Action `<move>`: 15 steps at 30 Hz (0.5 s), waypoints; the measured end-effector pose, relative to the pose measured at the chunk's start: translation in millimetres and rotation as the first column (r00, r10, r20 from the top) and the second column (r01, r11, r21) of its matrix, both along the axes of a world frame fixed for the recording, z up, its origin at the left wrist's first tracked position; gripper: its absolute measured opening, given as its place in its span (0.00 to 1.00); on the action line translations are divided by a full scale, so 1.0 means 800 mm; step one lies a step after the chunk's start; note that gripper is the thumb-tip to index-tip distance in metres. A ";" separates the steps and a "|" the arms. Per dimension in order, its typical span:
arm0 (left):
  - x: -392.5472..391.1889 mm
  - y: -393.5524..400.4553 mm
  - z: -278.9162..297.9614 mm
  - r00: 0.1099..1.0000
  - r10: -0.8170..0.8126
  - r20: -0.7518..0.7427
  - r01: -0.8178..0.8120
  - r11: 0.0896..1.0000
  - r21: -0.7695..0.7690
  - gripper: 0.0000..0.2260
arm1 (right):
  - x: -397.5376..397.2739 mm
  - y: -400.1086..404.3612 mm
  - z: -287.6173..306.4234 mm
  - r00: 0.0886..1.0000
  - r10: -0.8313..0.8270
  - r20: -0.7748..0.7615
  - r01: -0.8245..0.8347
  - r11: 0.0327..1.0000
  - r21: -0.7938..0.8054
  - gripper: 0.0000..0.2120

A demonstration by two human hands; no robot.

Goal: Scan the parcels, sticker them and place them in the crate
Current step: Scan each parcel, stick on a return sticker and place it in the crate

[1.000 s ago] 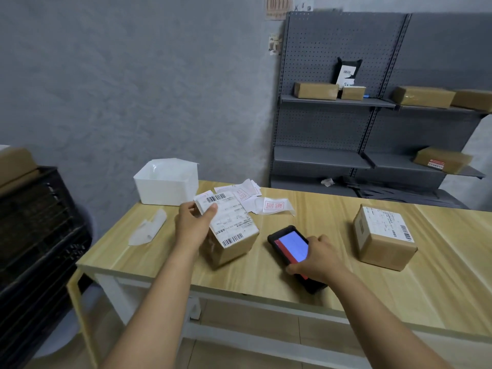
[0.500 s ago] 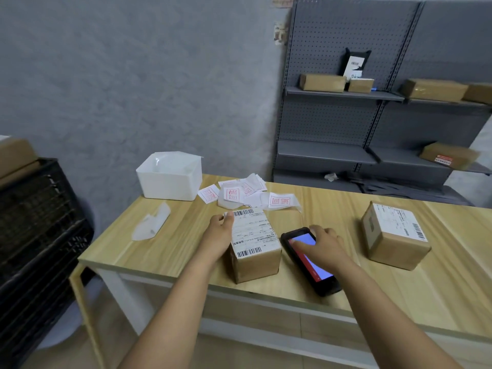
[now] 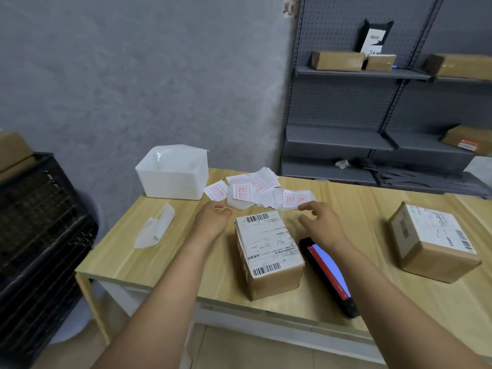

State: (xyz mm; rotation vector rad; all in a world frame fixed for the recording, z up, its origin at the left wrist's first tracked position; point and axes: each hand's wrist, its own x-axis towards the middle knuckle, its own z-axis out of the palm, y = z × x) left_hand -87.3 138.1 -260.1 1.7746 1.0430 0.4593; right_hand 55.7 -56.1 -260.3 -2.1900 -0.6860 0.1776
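A brown parcel (image 3: pixel 269 253) with a white barcode label lies flat near the table's front edge. The black handheld scanner (image 3: pixel 330 275), screen lit, lies on the table just right of it. My left hand (image 3: pixel 213 218) hovers beside the parcel's far left corner, fingers loosely curled and holding nothing. My right hand (image 3: pixel 319 219) is spread above the table beyond the scanner, fingers reaching toward the pile of red-stamped stickers (image 3: pixel 255 191). A second labelled parcel (image 3: pixel 431 241) sits at the right. The black crate (image 3: pixel 37 235) stands left of the table.
A white plastic bin (image 3: pixel 173 175) stands at the table's back left, with a peeled backing strip (image 3: pixel 155 227) lying in front of it. Grey shelving (image 3: pixel 372 139) behind the table carries more boxes. A cardboard box (image 3: pixel 12 151) rests on the crate.
My left hand let go of the parcel, which now lies flat. My right hand released the scanner and moved forward toward the stickers.
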 end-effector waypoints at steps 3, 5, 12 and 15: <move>0.020 0.020 -0.005 0.994 0.043 -0.096 -0.041 0.999 0.024 0.17 | 0.014 0.021 0.001 0.993 0.116 -0.005 -0.116 0.993 -0.020 0.11; 0.034 0.032 -0.010 0.987 0.060 -0.146 -0.052 0.997 0.060 0.18 | 0.024 0.035 0.001 0.983 0.182 0.000 -0.182 0.982 -0.049 0.10; 0.063 0.051 -0.029 0.981 0.072 -0.180 -0.054 0.993 0.102 0.15 | 0.048 0.085 0.006 0.932 0.357 0.067 -0.356 0.934 -0.028 0.12; 0.067 0.058 -0.030 0.980 0.067 -0.188 -0.046 0.993 0.112 0.07 | 0.053 0.104 0.004 0.913 0.402 0.072 -0.401 0.916 -0.022 0.13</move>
